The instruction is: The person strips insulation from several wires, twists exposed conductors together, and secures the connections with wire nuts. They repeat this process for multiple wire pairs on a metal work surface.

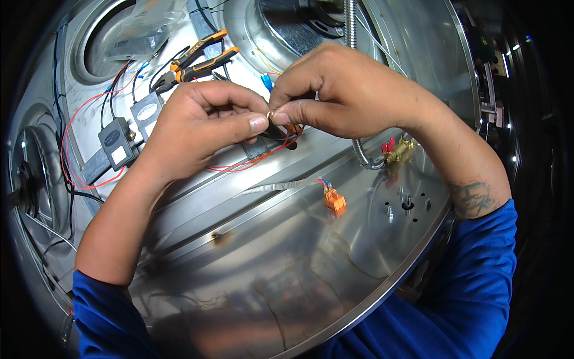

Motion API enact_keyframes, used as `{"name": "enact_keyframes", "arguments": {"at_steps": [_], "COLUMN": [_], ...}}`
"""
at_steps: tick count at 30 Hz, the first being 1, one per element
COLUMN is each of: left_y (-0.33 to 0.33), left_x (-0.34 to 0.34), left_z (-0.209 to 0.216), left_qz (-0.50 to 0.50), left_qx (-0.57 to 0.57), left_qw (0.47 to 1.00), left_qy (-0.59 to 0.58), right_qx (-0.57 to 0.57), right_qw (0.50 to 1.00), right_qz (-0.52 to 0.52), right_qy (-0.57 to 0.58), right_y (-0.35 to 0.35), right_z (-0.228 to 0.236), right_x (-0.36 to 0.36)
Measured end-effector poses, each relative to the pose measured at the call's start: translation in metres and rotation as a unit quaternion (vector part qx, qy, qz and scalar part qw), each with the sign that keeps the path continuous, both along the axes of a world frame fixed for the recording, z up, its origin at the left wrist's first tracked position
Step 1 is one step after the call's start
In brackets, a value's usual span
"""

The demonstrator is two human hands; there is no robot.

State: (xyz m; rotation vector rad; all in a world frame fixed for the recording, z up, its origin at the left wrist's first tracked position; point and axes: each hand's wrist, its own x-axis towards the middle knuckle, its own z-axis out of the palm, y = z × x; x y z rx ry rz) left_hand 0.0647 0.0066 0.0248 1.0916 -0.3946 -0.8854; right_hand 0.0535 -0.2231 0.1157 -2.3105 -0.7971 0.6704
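Note:
My left hand [206, 119] and my right hand [332, 90] meet over the metal panel [287, 251], thumb and forefinger of each pinched together. Between their fingertips shows a tiny pale metal piece [270, 115], perhaps a wire end; its kind is too small to make out. Just below the fingertips, dark and orange wires are partly hidden by the hands. A blue connector [266, 81] sits beside the right fingers. Beyond the left hand lie pliers [194, 63] with orange-and-black handles. Red wires [257, 160] run under both hands.
Nearer me, an orange plug [335, 202] ends a grey-sleeved cable [278, 186]. Two black boxes [118, 143] with wires sit at left. A clear plastic bag [140, 33] lies at the back. A flexible metal hose [351, 36] and brass valve [399, 151] stand right; bolts rise nearby.

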Motion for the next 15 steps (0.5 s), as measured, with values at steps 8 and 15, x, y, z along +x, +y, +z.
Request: {"name": "enact_keyframes", "arguments": {"at_steps": [8, 15], "left_y": [0.002, -0.006], "left_x": [0.003, -0.014], "left_z": [0.001, -0.004], "left_qz": [-0.02, 0.063], "left_qx": [0.041, 0.026], "left_qw": [0.996, 0.994], "left_qy": [-0.079, -0.087], "right_qx": [-0.039, -0.062], "right_qw": [0.998, 0.995], "right_qz": [-0.026, -0.052], "right_qy": [0.039, 0.051], "right_y": [0.004, 0.006], "right_z": [0.006, 0.01], "right_x": [-0.003, -0.003]}}
